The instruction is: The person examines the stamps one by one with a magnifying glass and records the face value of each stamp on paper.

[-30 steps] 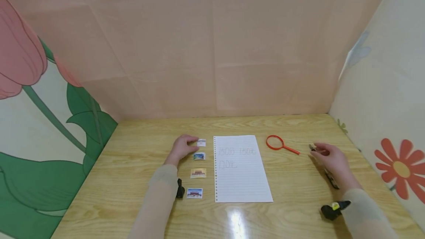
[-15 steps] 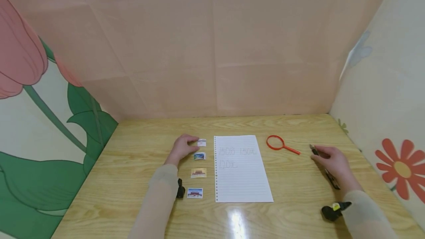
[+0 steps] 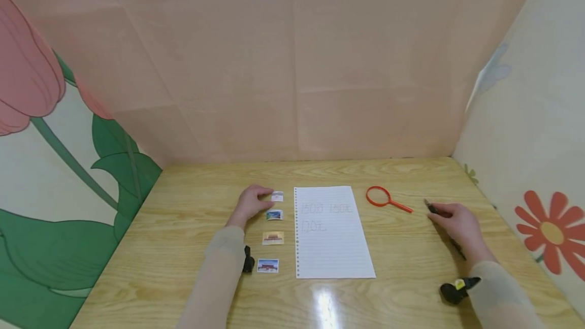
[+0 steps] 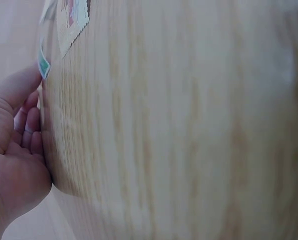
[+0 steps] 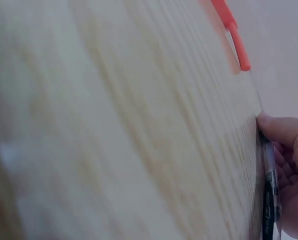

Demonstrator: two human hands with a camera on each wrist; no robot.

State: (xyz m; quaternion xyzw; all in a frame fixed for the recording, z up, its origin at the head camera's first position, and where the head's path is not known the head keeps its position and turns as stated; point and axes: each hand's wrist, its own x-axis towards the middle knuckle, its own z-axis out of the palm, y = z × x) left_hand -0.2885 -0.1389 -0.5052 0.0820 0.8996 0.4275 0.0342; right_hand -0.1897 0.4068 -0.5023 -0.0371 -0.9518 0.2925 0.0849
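In the head view, my left hand point(image 3: 250, 203) rests at the left edge of the topmost stamp point(image 3: 277, 196), fingertips touching it. Below that stamp come a blue-green stamp point(image 3: 274, 215), a yellow stamp point(image 3: 273, 238) and a stamp with a red building point(image 3: 267, 266), in a column. My right hand point(image 3: 457, 222) pinches a black pen point(image 3: 432, 208) near its pointed end at the right of the table. In the right wrist view the thumb presses by the pen's clear and black barrel point(image 5: 269, 200), while the palm partly covers the fingers.
A lined sheet point(image 3: 335, 253) with handwritten figures lies in the middle of the wooden table point(image 3: 393, 293). Between the sheet and my right hand lies a red magnifying glass point(image 3: 389, 199). A pink covering point(image 3: 292, 90) stands behind the table, with flowered panels on both sides.
My right hand has shifted down slightly, and the pen has turned a little in its fingers, its tail now closer to the wrist. The left hand and the stamps have stayed in place.
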